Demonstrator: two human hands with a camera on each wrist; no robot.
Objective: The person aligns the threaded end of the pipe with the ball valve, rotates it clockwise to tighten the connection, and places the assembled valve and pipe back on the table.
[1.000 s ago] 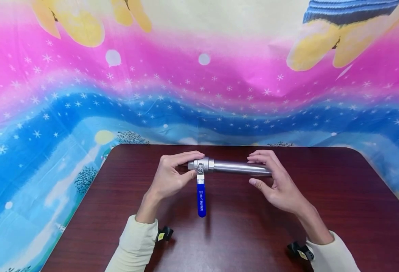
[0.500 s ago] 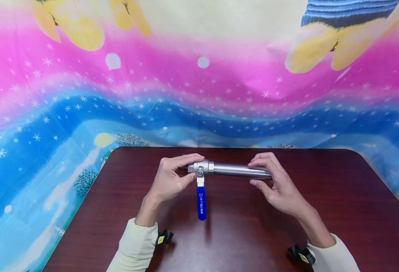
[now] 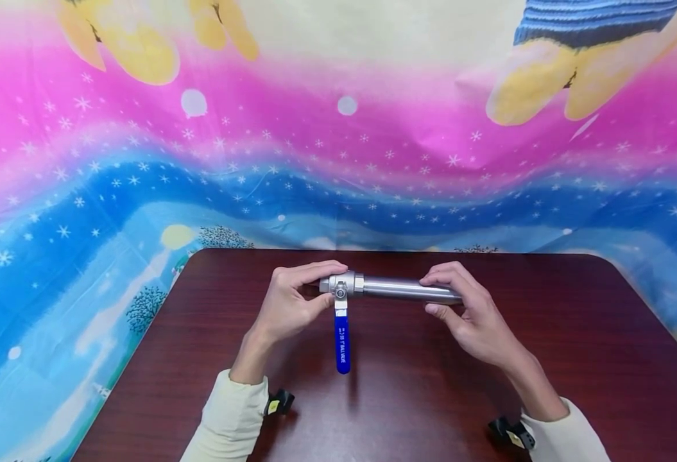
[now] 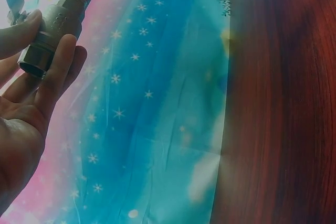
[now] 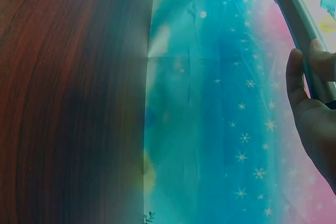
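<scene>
A steel ball valve [image 3: 342, 282] with a blue lever handle [image 3: 342, 341] is joined to a straight metal pipe [image 3: 393, 287], held up above the table. My left hand [image 3: 286, 305] pinches the valve body, fingers on its far side and thumb on the near side. The valve's open hex end [image 4: 34, 60] faces down in the left wrist view. At the pipe's other end, my right hand [image 3: 473, 314] grips it between fingers and thumb. That pipe [image 5: 300, 22] slants past the thumb in the right wrist view. The handle hangs toward the table's near side.
Below lies a dark red-brown wooden table [image 3: 407, 398] with rounded far corners. A printed cloth [image 3: 338, 173] in pink and blue with snowflakes hangs behind and around it. Small black devices sit at both sleeve cuffs [image 3: 240, 398].
The right hand's fingers have come down from above the pipe and now rest on it, the thumb closer beneath. The left hand keeps its hold on the valve.
</scene>
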